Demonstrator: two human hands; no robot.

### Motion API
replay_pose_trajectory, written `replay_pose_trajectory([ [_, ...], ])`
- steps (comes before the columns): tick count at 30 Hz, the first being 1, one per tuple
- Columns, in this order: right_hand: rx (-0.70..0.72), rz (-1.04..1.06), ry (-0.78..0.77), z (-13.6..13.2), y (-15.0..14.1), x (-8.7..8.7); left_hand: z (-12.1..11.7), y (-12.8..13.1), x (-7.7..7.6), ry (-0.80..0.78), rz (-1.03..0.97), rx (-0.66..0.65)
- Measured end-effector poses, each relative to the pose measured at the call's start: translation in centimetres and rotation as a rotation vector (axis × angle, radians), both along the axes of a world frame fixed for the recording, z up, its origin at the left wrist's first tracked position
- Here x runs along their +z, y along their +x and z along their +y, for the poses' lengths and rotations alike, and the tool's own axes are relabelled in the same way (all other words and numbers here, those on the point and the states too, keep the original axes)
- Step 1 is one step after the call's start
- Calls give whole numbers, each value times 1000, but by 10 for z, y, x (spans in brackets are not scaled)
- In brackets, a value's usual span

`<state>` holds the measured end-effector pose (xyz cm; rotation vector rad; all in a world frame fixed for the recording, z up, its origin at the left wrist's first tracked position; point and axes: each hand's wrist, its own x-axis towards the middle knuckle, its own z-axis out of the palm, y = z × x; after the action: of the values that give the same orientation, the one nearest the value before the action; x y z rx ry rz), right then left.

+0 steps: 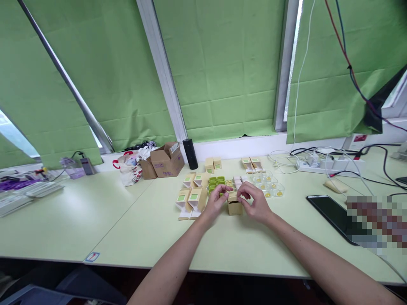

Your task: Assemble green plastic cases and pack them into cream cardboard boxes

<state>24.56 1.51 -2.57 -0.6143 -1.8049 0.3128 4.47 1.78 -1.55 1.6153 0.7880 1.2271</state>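
Note:
A small tan cardboard box (235,207) stands on the pale green table (152,228) between my hands. My left hand (218,201) pinches its top left edge with curled fingers. My right hand (256,202) grips the top right side, fingers closed on the flap. Just behind the box lie green cups (216,182) and clear trays with yellow pieces (269,184). Several opened tan cartons with green labels (190,195) lie to the left of my left hand.
A brown cardboard box (167,161) and a black cylinder (190,153) stand at the back by the green blinds. A power strip with cables (330,164) lies at the back right, a dark phone (333,214) at the right. A keyboard (28,192) lies at the far left.

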Motion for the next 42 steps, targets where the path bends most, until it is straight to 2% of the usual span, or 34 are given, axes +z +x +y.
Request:
replay_pose_trajectory([
  [10, -1, -59, -69, -3, 2, 1, -3, 0, 1, 57, 86, 46],
  [21, 43, -58, -51, -2, 2, 0, -5, 0, 3, 71, 107, 47],
  [25, 5, 53, -168, 1, 1, -1, -5, 0, 3, 75, 113, 51],
  [30, 5, 79, -344, 7, -1, -3, -4, 0, 1, 83, 111, 41],
  [42, 64, 50, -456, 7, -3, -7, -5, 3, 1, 93, 155, 63],
])
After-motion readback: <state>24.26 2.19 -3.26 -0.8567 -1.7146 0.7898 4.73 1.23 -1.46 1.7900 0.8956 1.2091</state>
